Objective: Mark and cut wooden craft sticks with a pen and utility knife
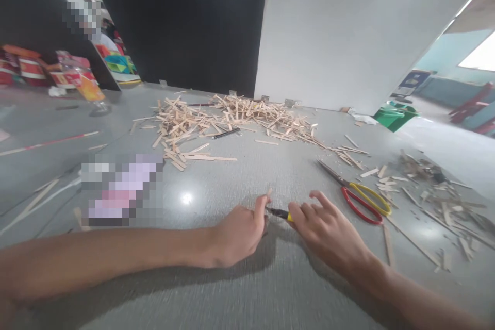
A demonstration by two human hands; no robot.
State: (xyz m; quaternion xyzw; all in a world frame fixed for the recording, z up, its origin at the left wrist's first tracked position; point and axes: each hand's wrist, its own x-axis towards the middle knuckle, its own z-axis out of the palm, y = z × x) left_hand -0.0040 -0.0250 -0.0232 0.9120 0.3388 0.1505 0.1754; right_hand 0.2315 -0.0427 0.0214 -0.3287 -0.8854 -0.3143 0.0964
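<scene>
My left hand (243, 229) is closed in a pinch, and the pale tip of a small wooden stick (269, 192) pokes up past its fingertips. My right hand (323, 221) is wrapped round a tool with a yellow handle and a dark, narrow metal end (279, 213); its forefinger is partly raised. The dark end reaches to my left fingertips; whether it touches the stick is hidden. Scissors (348, 185) with one red and one yellow handle loop lie just beyond my right hand, blades pointing away to the left.
Wooden sticks (181, 124) are heaped at the back of the grey table (232, 185). Cut pieces (448, 211) lie scattered at the right. A black pen-like object (226, 133), a bottle (88, 85) and a blurred-out flat object (124, 191) are also there. Upright panels (328, 31) stand behind.
</scene>
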